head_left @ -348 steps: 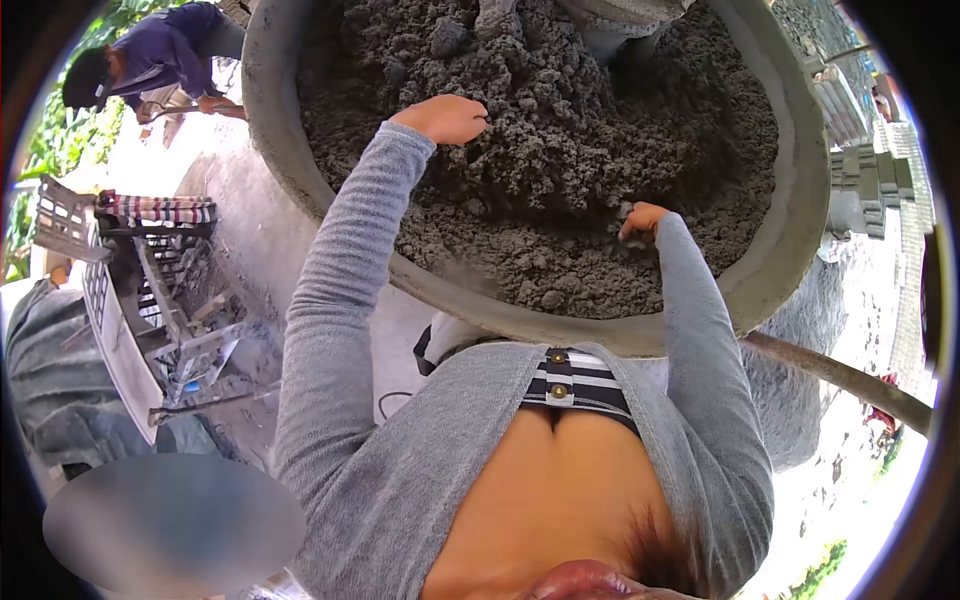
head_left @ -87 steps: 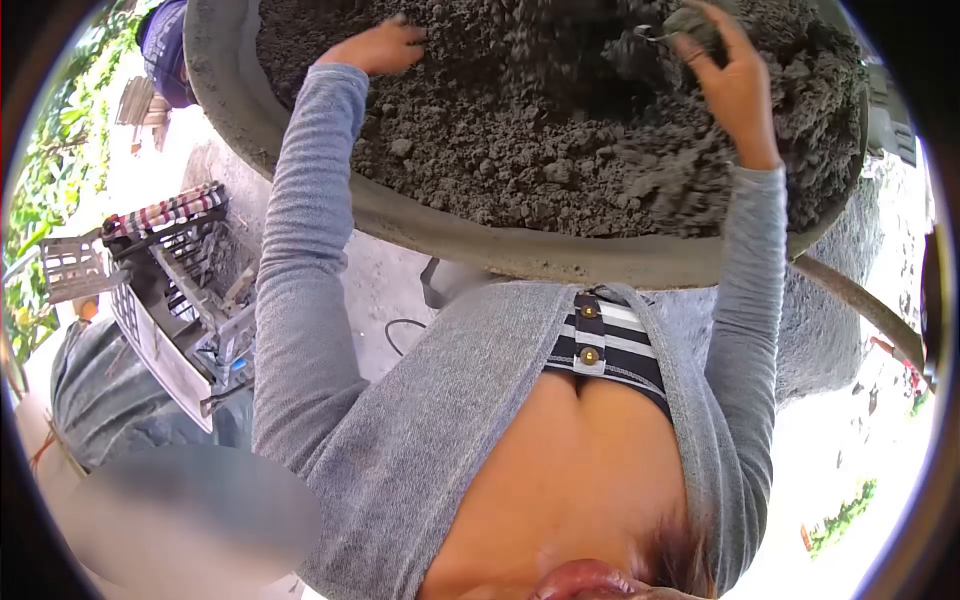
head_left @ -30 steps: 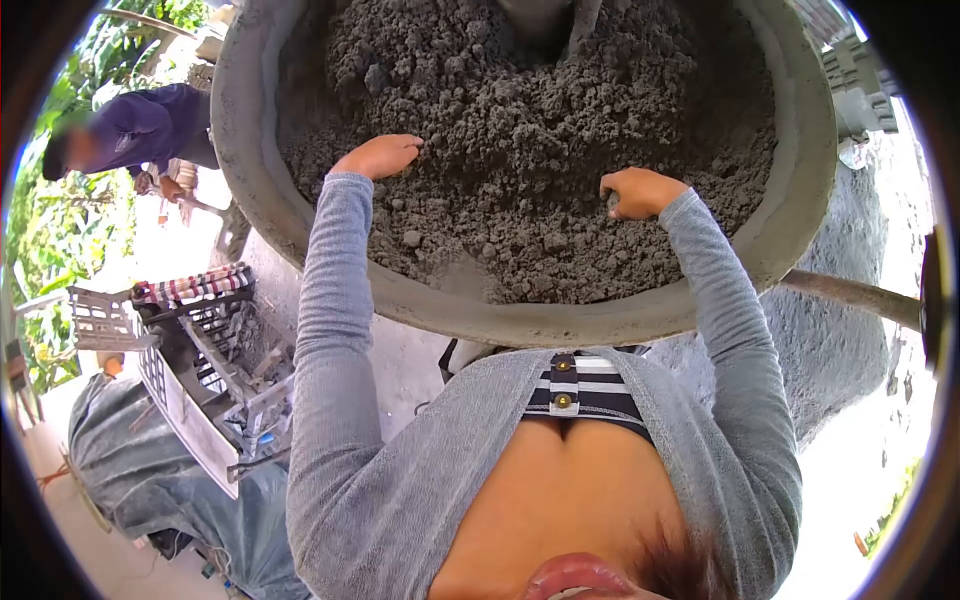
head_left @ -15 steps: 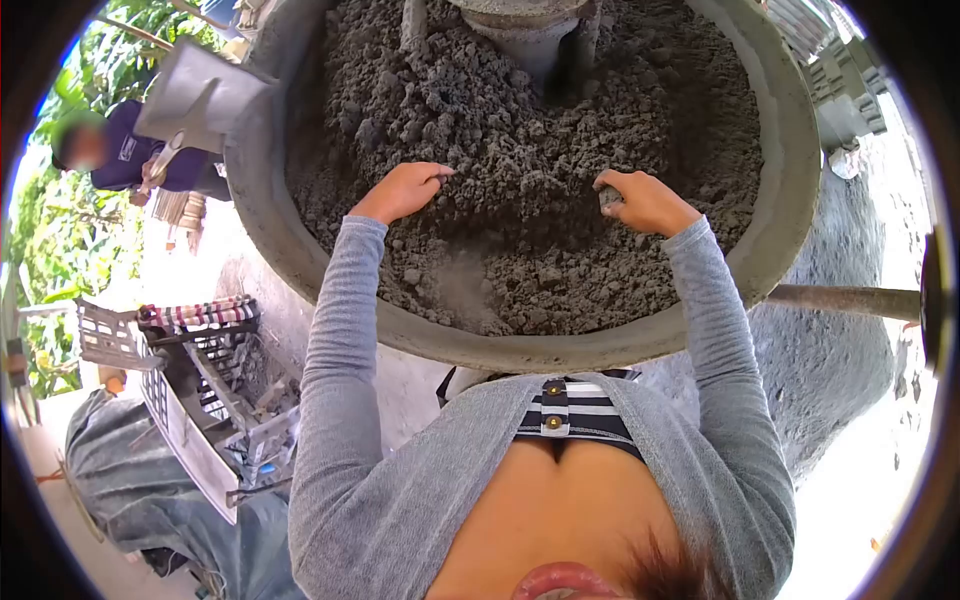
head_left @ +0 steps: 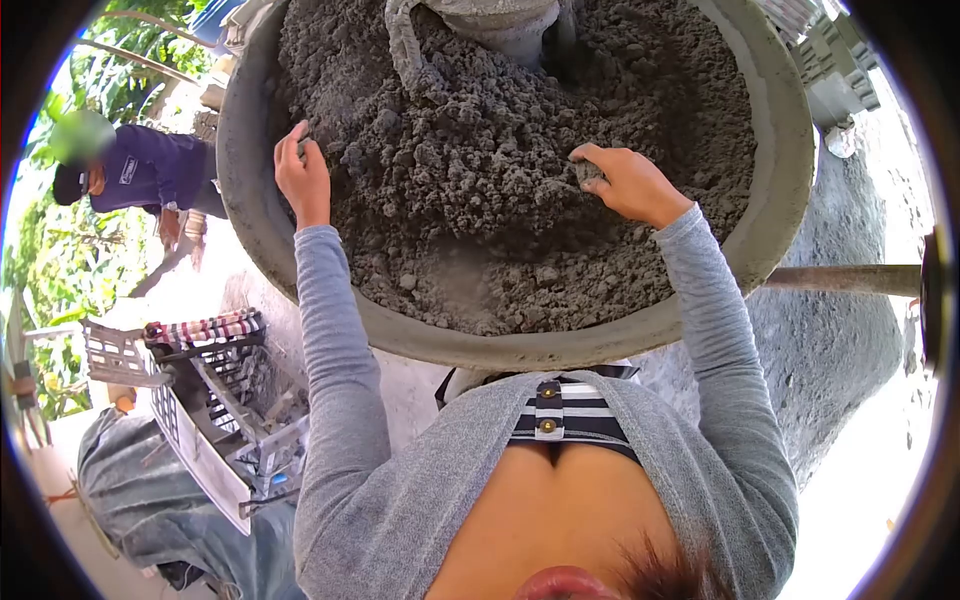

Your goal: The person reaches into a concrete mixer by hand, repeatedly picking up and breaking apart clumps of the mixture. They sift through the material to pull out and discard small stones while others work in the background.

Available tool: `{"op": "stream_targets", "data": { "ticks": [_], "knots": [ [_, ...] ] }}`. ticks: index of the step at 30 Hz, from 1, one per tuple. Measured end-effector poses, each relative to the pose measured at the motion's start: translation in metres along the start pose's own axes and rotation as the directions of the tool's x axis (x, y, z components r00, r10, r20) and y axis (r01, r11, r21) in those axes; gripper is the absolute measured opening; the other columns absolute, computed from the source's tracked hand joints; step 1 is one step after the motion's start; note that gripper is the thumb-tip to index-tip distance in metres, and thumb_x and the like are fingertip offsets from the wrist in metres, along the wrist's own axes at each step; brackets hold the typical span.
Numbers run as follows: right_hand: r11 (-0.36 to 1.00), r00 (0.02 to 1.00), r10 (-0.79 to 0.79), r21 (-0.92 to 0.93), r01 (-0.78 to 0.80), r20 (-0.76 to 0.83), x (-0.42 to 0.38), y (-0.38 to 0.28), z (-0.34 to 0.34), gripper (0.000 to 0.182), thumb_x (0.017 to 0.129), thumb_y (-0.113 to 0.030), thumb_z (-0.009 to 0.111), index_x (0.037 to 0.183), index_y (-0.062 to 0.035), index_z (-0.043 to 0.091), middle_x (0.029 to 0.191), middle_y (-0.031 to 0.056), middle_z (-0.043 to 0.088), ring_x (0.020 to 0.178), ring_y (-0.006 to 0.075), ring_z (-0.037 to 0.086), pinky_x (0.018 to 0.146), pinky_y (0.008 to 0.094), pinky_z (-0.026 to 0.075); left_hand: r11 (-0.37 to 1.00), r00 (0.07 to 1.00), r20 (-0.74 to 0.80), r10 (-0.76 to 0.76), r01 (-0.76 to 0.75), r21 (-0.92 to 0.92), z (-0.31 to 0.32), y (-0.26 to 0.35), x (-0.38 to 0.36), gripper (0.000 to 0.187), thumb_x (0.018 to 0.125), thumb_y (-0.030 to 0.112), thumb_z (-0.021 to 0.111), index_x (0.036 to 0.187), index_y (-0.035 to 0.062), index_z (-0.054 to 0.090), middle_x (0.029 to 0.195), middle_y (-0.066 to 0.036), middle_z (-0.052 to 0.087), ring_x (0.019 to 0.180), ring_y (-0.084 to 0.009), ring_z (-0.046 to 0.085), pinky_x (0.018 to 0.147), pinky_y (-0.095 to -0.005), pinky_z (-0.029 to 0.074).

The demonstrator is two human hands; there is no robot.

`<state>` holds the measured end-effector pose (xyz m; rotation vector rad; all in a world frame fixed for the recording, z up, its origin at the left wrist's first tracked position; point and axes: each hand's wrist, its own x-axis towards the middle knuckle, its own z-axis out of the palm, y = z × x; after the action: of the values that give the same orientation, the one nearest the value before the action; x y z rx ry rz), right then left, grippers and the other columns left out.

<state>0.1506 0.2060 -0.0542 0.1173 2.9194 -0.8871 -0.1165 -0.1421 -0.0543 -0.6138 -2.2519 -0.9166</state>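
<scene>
A wide round mixer pan (head_left: 520, 352) full of crumbly grey cement mix (head_left: 450, 160) stands in front of me. My right hand (head_left: 635, 185) is closed around a grey lump (head_left: 588, 172), just above the mix on the right. Over the pan's left side, near the rim, is my left hand (head_left: 303, 178). Its finger and thumb are apart, and I make out nothing held in it. A cement-coated mixing arm (head_left: 405, 50) reaches down into the mix from the central hub (head_left: 495, 20).
Another person in a dark top (head_left: 150, 170) is at the left beyond the pan. A plastic crate (head_left: 200, 440) with a checked cloth (head_left: 205, 328) stands at lower left, near a grey tarp (head_left: 150, 490). A metal bar (head_left: 845, 280) sticks out at the right.
My left hand has moved left and up towards the rim, its fingers opening. My right hand shifts slightly left with the lump. The other person's shovel, raised before, is out of sight. The mixing arm has shifted.
</scene>
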Motion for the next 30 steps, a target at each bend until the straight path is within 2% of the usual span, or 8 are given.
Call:
{"op": "stream_targets", "data": {
  "ticks": [4, 11, 13, 17, 19, 22, 26, 30],
  "knots": [
    [0.995, 0.981, -0.094, 0.000, 0.095, -0.169, 0.004, -0.005, 0.002, 0.042, 0.088, -0.018, 0.061, 0.126, -0.0084, 0.049, 0.106, 0.0198, 0.064, 0.098, 0.0383, 0.060, 0.083, 0.0462, 0.048, 0.993, 0.993, -0.051, -0.104, 0.101, -0.057, -0.013, 0.010, 0.004, 0.026, 0.088, 0.006, 0.049, 0.108, 0.0054, 0.066, 0.108, -0.009, 0.061, 0.094, -0.0204, 0.061, 0.074, -0.0316, 0.050],
    [0.985, 0.889, -0.166, -0.022, 0.173, -0.427, 0.009, -0.014, -0.004, 0.043, 0.089, -0.019, 0.062, 0.129, -0.0109, 0.049, 0.118, 0.0161, 0.061, 0.107, 0.0359, 0.059, 0.088, 0.0432, 0.050, 0.986, 0.984, -0.131, -0.121, 0.104, -0.129, -0.025, 0.019, 0.009, 0.028, 0.090, 0.008, 0.046, 0.110, 0.0052, 0.066, 0.113, -0.006, 0.060, 0.093, -0.0162, 0.061, 0.074, -0.0280, 0.051],
    [0.980, 0.864, -0.180, -0.014, 0.196, -0.471, 0.010, -0.019, -0.007, 0.043, 0.088, -0.018, 0.064, 0.129, -0.0114, 0.050, 0.118, 0.0157, 0.061, 0.107, 0.0351, 0.059, 0.088, 0.0421, 0.050, 0.987, 0.984, -0.169, -0.063, 0.036, -0.159, -0.027, 0.017, 0.011, 0.026, 0.088, 0.005, 0.049, 0.108, 0.0043, 0.066, 0.111, -0.008, 0.059, 0.093, -0.0176, 0.060, 0.066, -0.0271, 0.050],
    [0.952, 0.723, -0.243, -0.017, 0.305, -0.646, 0.011, -0.030, -0.011, 0.043, 0.086, -0.013, 0.066, 0.127, -0.0102, 0.052, 0.116, 0.0138, 0.063, 0.100, 0.0299, 0.064, 0.083, 0.0374, 0.053, 0.981, 0.972, -0.225, -0.068, 0.023, -0.195, -0.034, 0.014, 0.016, 0.026, 0.087, 0.004, 0.049, 0.106, 0.0042, 0.067, 0.110, -0.008, 0.060, 0.091, -0.0171, 0.061, 0.064, -0.0274, 0.049],
    [0.943, 0.612, -0.270, -0.076, 0.324, -0.743, 0.013, -0.040, -0.016, 0.043, 0.087, -0.012, 0.067, 0.127, -0.0067, 0.053, 0.113, 0.0128, 0.064, 0.096, 0.0252, 0.066, 0.079, 0.0347, 0.054, 0.992, 0.968, -0.250, -0.037, 0.004, -0.128, -0.043, 0.011, 0.021, 0.027, 0.090, 0.006, 0.045, 0.106, 0.0014, 0.067, 0.111, -0.008, 0.059, 0.095, -0.0175, 0.062, 0.075, -0.0281, 0.054],
    [0.941, 0.533, -0.229, -0.047, 0.334, -0.815, 0.013, -0.045, -0.017, 0.042, 0.087, -0.012, 0.067, 0.126, -0.0049, 0.053, 0.113, 0.0126, 0.064, 0.098, 0.0241, 0.066, 0.080, 0.0345, 0.054, 0.988, 0.949, -0.312, -0.047, -0.001, -0.153, -0.051, 0.016, 0.023, 0.026, 0.090, 0.004, 0.045, 0.104, 0.0002, 0.067, 0.110, -0.008, 0.059, 0.094, -0.0171, 0.062, 0.076, -0.0281, 0.055],
    [0.911, 0.455, -0.278, -0.082, 0.404, -0.846, 0.019, -0.057, -0.021, 0.043, 0.085, -0.008, 0.069, 0.125, -0.0044, 0.054, 0.108, 0.0124, 0.066, 0.094, 0.0212, 0.067, 0.078, 0.0319, 0.055, 0.990, 0.926, -0.368, 0.082, -0.119, -0.079, -0.061, 0.005, 0.031, 0.025, 0.090, 0.004, 0.045, 0.096, -0.0006, 0.069, 0.109, -0.009, 0.059, 0.093, -0.0172, 0.062, 0.076, -0.0278, 0.055],
    [0.908, 0.497, -0.294, -0.077, 0.411, -0.816, 0.025, -0.076, -0.017, 0.043, 0.084, -0.008, 0.070, 0.124, -0.0045, 0.054, 0.106, 0.0118, 0.067, 0.091, 0.0203, 0.067, 0.075, 0.0310, 0.055, 0.972, 0.921, -0.384, 0.062, -0.144, -0.187, -0.072, 0.020, 0.035, 0.025, 0.086, -0.003, 0.046, 0.091, -0.0015, 0.071, 0.104, -0.009, 0.061, 0.084, -0.0149, 0.062, 0.069, -0.0256, 0.051]
  ]
}}
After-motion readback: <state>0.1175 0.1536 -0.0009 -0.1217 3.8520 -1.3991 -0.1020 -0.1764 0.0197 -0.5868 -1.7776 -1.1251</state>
